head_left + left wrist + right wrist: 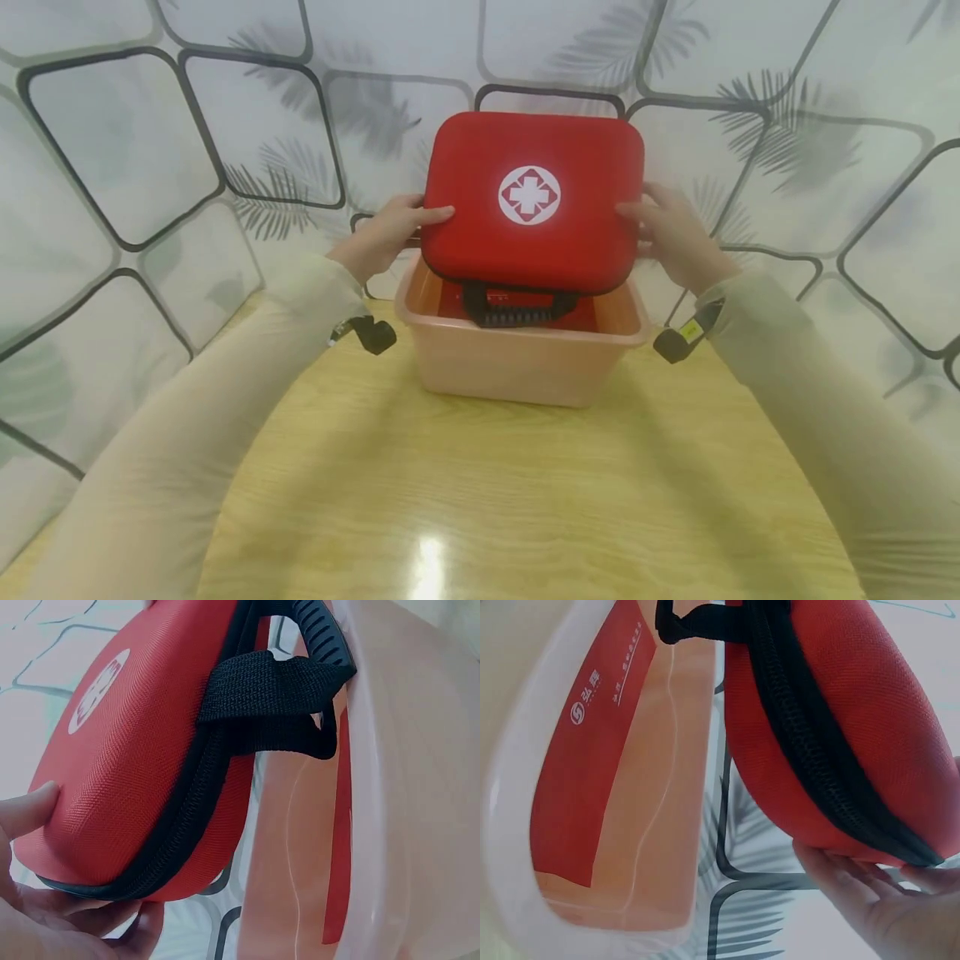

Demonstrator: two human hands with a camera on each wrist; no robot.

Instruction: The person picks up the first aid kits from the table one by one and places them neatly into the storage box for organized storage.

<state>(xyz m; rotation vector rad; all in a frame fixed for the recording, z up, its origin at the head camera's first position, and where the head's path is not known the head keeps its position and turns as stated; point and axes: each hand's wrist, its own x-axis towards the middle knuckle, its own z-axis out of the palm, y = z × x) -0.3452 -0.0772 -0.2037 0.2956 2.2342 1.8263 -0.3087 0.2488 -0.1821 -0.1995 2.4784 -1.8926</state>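
A red zippered first-aid case (465, 167) with a white cross emblem is held tilted above a pink plastic basin (517, 367). My left hand (386, 233) grips its left end, thumb on the front face and fingers beneath, as the left wrist view shows. At the opposite end my right hand (675, 233) holds the case, its fingers under the zipper edge in the right wrist view. The black carry handle (517, 315) hangs down over the basin's near rim. Inside the basin lies a flat red sheet (592, 765) with white printing, partly hidden by the case.
The basin stands on a wood-grain table (450, 475), close to its far side. Behind it hangs a pale curtain-like backdrop (405, 108) with leaf shapes and dark rounded outlines. A small black device (375, 335) is strapped at the left wrist, another (678, 340) at the right.
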